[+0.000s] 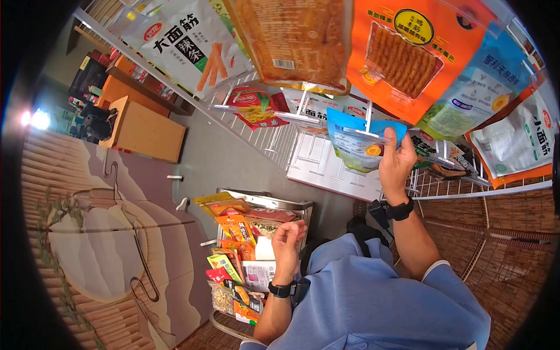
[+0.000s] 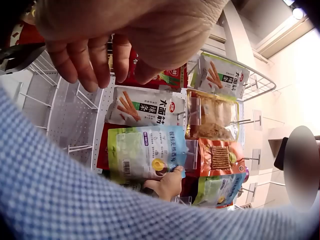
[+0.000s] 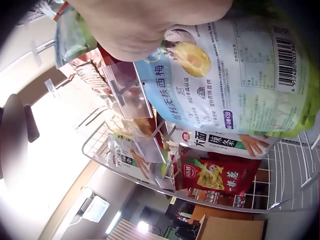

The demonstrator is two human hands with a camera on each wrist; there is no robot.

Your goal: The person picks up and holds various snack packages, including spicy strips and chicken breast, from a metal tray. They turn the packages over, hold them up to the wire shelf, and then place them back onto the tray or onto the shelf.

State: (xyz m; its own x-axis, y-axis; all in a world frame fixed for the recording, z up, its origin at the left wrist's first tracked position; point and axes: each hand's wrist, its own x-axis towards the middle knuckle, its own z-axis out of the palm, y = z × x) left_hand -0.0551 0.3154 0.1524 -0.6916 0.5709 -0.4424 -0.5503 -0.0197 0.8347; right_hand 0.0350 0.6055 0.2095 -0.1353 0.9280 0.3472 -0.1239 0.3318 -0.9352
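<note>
Lying at the left, the painted panel (image 1: 122, 245) is filling that side, and next along comes the metal cart (image 1: 283, 203), which is carrying a crowd of snack packets (image 1: 236, 228). Near its right side the left hand (image 1: 287, 242) is hovering, fingers loosely bent, holding nothing. Up on the rack, the red packet (image 1: 254, 111) is hanging, and then, further right, here's the blue-and-green pouch (image 1: 359, 143)! It's hanging upright, its long axis running down from the blue top edge to the green bottom, and that top is sitting right by a white display hook (image 1: 368, 114); whether the hook is passing through it, I can't tell. The right hand (image 1: 398, 166) is clearly the nearer of the two hands: it's touching the pouch, closed in a pinch on the top edge toward the right corner, with the pouch lying to its left. The left hand is waiting well apart, to the left and on the body side of the pouch. Beyond, the orange pouch (image 1: 402, 58) and the silver-white pouch (image 1: 513, 146) are hanging.
</note>
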